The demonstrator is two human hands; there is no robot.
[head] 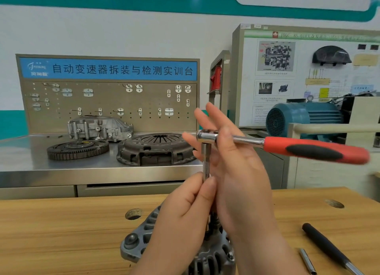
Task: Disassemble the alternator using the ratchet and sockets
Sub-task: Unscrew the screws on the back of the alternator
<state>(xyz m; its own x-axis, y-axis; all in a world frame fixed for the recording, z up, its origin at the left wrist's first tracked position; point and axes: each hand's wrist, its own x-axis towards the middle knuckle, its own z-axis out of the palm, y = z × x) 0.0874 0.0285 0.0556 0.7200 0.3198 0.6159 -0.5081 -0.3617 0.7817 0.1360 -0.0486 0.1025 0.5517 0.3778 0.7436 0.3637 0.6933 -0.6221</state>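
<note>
Left hand (191,205) pinches extension (205,161) over alternator (139,239); right hand (236,172), fingers straight, thumb clamps ratchet (287,146); keep extension plumb, seat fully before turning

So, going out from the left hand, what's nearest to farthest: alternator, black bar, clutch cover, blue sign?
1. Alternator, right under the left hand.
2. Black bar, to the right on the wooden table.
3. Clutch cover, behind, on the steel bench.
4. Blue sign, at the back, atop the pegboard.
</note>
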